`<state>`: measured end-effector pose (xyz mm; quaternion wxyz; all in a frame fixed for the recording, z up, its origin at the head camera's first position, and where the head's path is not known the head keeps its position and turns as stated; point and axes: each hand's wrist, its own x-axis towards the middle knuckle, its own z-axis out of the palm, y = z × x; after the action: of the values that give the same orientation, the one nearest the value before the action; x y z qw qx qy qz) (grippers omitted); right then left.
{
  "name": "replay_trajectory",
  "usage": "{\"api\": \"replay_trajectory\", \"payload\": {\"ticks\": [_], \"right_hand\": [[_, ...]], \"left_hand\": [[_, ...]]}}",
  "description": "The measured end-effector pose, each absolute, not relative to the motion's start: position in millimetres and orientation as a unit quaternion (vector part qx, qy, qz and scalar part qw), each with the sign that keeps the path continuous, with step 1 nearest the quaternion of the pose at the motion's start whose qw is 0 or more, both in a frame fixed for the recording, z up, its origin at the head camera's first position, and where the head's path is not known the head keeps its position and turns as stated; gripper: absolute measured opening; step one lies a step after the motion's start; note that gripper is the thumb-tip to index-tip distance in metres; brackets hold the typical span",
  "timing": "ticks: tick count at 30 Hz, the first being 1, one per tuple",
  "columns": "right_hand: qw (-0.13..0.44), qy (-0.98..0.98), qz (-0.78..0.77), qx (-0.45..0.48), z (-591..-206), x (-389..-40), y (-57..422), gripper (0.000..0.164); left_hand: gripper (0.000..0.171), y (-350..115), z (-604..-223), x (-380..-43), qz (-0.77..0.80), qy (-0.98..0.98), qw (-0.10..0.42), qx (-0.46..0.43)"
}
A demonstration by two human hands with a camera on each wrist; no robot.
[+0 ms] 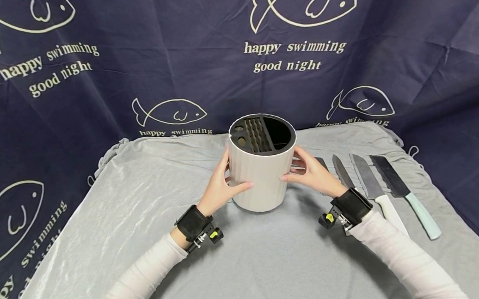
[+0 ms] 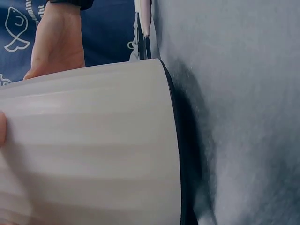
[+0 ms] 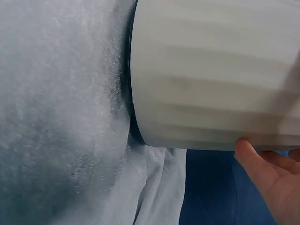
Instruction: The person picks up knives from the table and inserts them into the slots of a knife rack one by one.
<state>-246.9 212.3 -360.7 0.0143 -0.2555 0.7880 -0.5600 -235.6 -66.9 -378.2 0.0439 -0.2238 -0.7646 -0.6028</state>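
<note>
Left hand (image 1: 222, 186) and right hand (image 1: 314, 174) grip a pale ribbed holder (image 1: 262, 180) from opposite sides, thumbs on its near face, neither hand closer. It sits straight ahead between them, long axis roughly upright, slots uppermost; cannot tell whether the base touches the cloth-covered worktop (image 1: 248, 269). Knives (image 1: 366, 175) lie apart, nearer the right hand.

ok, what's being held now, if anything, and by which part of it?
White, ribbed, black-topped cylindrical holder, held by opposite sides of its outer wall, below the rim, between left hand and right hand.
</note>
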Motion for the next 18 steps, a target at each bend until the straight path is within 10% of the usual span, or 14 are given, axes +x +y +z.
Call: {"api": "replay_trajectory", "payload": {"ticks": [18], "right_hand": [[0.011,0.793,-0.553,-0.256,-372.4,-230.3,216.5,0.088]], "left_hand": [[0.109,-63.9,-380.0,-213.9,-0.593,-0.769,0.05,-0.235]]}}
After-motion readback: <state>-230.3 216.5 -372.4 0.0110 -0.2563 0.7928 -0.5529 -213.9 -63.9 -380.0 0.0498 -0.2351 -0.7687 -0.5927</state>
